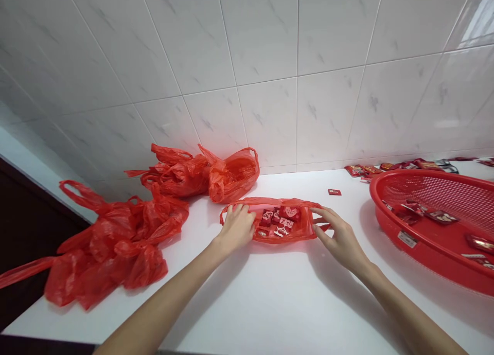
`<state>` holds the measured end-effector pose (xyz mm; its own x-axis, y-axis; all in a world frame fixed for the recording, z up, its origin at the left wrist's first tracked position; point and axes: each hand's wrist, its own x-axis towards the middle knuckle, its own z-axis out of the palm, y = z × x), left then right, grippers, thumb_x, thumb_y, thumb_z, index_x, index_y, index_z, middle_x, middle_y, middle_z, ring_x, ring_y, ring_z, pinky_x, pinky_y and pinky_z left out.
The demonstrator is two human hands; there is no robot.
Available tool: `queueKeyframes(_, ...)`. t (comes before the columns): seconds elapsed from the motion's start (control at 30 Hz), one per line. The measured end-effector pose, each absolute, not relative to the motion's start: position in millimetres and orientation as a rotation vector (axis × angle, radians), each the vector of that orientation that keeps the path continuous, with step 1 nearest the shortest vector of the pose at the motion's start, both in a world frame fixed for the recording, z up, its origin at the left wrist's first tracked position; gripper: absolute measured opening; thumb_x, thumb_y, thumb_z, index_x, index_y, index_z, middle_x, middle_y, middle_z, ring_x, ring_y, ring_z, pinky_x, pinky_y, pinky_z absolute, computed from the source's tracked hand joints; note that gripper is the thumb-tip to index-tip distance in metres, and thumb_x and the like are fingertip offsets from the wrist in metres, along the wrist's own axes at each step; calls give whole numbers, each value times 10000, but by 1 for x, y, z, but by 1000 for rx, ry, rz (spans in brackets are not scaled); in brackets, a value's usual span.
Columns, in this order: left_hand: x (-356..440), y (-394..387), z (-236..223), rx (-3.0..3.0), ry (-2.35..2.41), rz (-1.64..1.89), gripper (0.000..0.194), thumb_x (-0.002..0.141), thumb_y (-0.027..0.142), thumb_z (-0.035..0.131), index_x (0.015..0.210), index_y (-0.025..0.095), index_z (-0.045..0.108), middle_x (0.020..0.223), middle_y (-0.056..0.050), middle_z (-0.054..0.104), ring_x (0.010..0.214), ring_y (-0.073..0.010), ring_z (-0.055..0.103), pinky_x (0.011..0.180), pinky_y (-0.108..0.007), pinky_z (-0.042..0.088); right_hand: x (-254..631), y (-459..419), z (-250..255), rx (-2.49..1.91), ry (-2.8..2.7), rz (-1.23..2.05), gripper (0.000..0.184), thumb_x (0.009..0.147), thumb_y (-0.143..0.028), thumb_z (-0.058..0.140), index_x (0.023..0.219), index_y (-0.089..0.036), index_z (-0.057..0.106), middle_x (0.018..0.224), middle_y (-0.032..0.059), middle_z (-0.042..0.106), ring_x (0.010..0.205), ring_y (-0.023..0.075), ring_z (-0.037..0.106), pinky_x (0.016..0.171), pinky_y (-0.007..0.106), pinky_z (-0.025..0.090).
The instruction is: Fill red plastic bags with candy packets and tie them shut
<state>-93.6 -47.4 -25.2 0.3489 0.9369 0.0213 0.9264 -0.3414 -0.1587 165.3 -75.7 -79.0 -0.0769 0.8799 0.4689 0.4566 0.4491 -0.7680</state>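
A thin red plastic bag [283, 236] lies on the white table with its mouth spread open towards me. Inside it sit several small red and pink printed packets [284, 221]. My left hand [237, 224] is closed on the bag's left end, its fingers curled over the rim. At the opposite end, my right hand [339, 236] grips the bag's edge by the handle, with thumb and fingers on either side of the plastic. Part of each handle is hidden by the fingers.
Several filled red bags [116, 236] cover the table's left side, and more bags [204, 172] lean near the tiled wall [266, 118]. On the right stands a red plastic basket [409, 224] holding some packets. Loose packets [420, 164] lie behind it; one small packet [334, 192] lies alone.
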Motion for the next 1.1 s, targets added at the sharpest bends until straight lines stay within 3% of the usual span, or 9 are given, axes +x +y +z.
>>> queueKeyframes(0.17,-114,-42,3,-2441,-1532,12,400,777,-13,482,1018,167,745,1123,-143,693,1085,-306,627,917,-441,500,172,-65,-71,-1151,-1638,459,326,868,-291,526,1154,-225,667,1171,101,704,753,194,714,670,356,603)
queueKeyframes(0.37,-141,-30,47,-2518,-1108,-323,462,797,-51,414,997,198,747,1205,-95,685,1128,-240,624,916,-380,539,186,-46,-17,-1171,-1545,466,379,812,-254,522,1138,-189,704,707,31,707,602,201,679,618,357,591)
queueKeyframes(0.53,-162,-22,87,-2485,-1094,-534,453,773,-34,410,919,214,759,1296,-77,652,1215,-264,579,1048,-447,467,190,-32,46,-1038,-1460,501,358,745,-155,555,1076,-183,689,839,44,734,611,164,688,559,285,588)
queueKeyframes(0.63,-165,-21,101,-2457,-1392,-601,391,780,39,463,909,236,775,1270,-55,674,1154,-275,607,1050,-407,458,186,-29,70,-1029,-1456,605,284,719,-98,570,975,-165,673,734,28,710,541,135,654,547,263,587)
queueKeyframes(0.73,-155,-28,100,-2610,-1645,-583,368,817,201,533,1108,240,754,1229,-53,712,1111,-268,649,1008,-363,484,180,-33,84,-1102,-1461,639,217,723,-79,604,913,-157,671,649,16,665,506,135,639,502,253,569)
queueKeyframes(0.87,-130,-45,84,-2844,-1894,-462,683,807,475,614,1438,225,537,1367,-118,649,1064,-268,696,869,-312,538,170,-43,95,-1194,-1508,591,159,715,-75,641,845,-156,682,677,42,661,539,155,657,404,218,498)
queueKeyframes(0.97,-117,-54,79,-3000,-2024,-220,829,681,354,697,1475,237,490,1472,-163,550,748,-207,737,626,-267,543,168,-48,103,-1255,-1549,519,113,712,-77,647,780,-162,679,663,42,653,525,151,638,377,209,451)
queueKeyframes(1.03,-115,-55,85,-3048,-2054,-191,712,633,222,650,1344,215,623,1401,-144,613,617,-168,705,545,-259,520,170,-50,109,-1323,-1575,477,96,711,-77,660,692,-170,652,638,39,642,504,148,618,384,219,438)
queueKeyframes(1.1,-117,-51,97,-2984,-2023,-390,554,616,159,606,1156,192,728,1203,-98,725,613,-165,692,558,-256,520,175,-49,116,-1384,-1593,438,144,704,-74,689,626,-176,624,616,39,634,495,152,609,400,232,434)
